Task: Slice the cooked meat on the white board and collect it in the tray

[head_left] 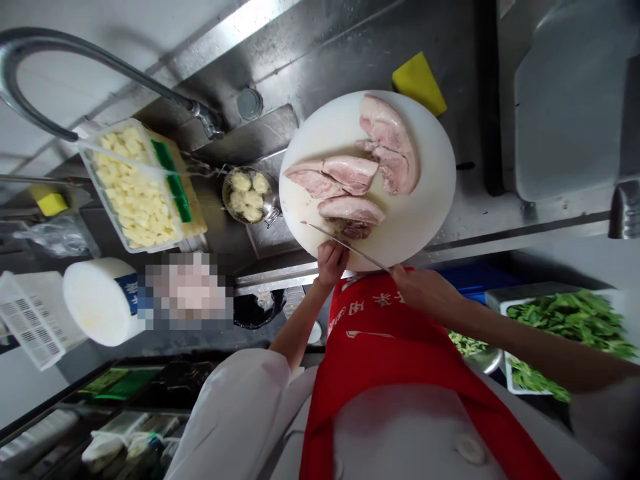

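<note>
A round white cutting board (435,167) carries several pieces of pale pink cooked meat with skin. One curved slab of meat (393,143) lies at the far right, and another slab (340,175) at the centre left. Closest to me is a smaller piece of meat (353,210) with a dark, brownish cut side. My right hand (413,285) grips the handle of a knife (357,251), whose thin blade points left across the board's near edge. Beside the blade, my left hand (333,261) has its fingers curled together near the dark piece; what they hold is hidden.
A running tap (205,117) arches over a clear tub of peeled, cut pale chunks (135,187). Left of the board, a metal bowl (246,193) holds yellowish lumps. A yellow sponge (419,83) touches the board's far side. Leafy greens (575,323) fill crates lower right.
</note>
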Demonstrator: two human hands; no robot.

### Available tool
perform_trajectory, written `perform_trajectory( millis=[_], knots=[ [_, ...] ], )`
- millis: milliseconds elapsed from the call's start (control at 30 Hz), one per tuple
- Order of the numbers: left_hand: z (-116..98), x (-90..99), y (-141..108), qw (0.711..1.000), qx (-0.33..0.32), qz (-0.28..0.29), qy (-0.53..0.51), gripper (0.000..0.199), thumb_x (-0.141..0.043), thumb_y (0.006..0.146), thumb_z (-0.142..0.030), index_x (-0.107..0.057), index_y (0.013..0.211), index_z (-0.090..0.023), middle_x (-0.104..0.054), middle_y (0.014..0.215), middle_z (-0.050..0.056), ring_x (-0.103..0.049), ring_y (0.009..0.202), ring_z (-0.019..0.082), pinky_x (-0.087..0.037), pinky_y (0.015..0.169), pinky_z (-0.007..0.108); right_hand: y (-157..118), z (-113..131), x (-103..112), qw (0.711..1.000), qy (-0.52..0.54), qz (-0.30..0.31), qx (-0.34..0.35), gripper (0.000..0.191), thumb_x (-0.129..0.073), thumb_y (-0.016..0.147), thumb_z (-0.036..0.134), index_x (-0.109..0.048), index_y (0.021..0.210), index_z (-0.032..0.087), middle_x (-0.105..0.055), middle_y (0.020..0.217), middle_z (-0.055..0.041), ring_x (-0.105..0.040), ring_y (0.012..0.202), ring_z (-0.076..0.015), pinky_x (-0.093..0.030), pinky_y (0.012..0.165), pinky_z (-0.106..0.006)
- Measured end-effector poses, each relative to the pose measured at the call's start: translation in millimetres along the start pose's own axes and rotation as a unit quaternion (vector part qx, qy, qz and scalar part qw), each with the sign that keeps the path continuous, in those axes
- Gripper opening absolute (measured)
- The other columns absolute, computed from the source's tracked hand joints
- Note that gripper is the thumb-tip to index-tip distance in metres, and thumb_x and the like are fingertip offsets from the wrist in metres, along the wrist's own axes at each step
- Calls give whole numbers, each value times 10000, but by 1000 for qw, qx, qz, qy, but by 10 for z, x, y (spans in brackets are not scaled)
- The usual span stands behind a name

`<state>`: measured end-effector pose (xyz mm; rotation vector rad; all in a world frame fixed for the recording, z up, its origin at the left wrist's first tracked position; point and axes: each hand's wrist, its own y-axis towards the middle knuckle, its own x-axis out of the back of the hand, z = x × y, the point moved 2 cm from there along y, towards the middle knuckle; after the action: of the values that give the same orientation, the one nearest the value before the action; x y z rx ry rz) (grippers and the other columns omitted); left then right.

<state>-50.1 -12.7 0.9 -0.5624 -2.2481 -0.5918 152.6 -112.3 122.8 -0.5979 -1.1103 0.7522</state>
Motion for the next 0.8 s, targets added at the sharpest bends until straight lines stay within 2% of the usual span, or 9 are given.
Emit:
perform_trajectory(
  millis=[100,200,333,500,600,700,800],
  knots=[
    [-3,3,-11,1000,-4,-6,-6,185,-522,968,-305,-666,1010,-198,-684,959,96,-634,971,211,-515,888,418,411,115,158,999,12,-40,29,270,-313,958,115,-510,1140,91,-718,893,-181,-719,859,-281,-463,677,-309],
    [-14,5,-12,1000,-1,-2,6,194,-510,974,-310,-664,1015,-199,-688,980,101,-639,967,209,-516,909,427,562,120,288,997,10,-67,35,278,-294,993,197,-511,1137,101,-713,901,-176,-713,871,-288,-460,690,-315],
    [-33,6,-10,999,-21,-22,42,200,-503,980,-302,-668,1002,-192,-690,967,99,-646,949,198,-535,883,404,255,47,293,998,-10,-65,16,275,-301,973,151,-499,1154,89,-709,832,-166,-716,826,-263,-439,658,-282],
    [-21,0,-22,997,-32,-37,53,194,-515,977,-309,-675,997,-202,-676,942,92,-644,956,200,-536,867,395,-192,13,68,1000,-16,-10,-5,262,-338,916,71,-521,1099,117,-714,780,-138,-720,739,-266,-424,588,-278],
    [-11,-1,-30,998,-28,-28,44,189,-526,972,-310,-678,1003,-202,-672,941,90,-639,962,203,-529,874,400,-197,35,35,1000,-13,-3,-20,270,-325,920,63,-526,1093,112,-712,755,-136,-722,733,-274,-434,586,-284],
    [-3,3,-34,999,-14,-27,25,179,-537,967,-309,-678,993,-202,-671,940,88,-637,961,206,-520,881,406,-141,59,81,1000,-7,-19,1,266,-345,907,49,-527,1093,104,-722,826,-164,-726,795,-279,-449,615,-287],
    [5,-6,-36,1000,-1,-18,11,179,-541,964,-311,-676,1001,-200,-675,961,95,-640,969,212,-520,895,419,-188,4,43,1000,-1,0,-5,271,-348,912,52,-522,1113,102,-718,801,-154,-725,775,-276,-454,614,-286]
  ],
)
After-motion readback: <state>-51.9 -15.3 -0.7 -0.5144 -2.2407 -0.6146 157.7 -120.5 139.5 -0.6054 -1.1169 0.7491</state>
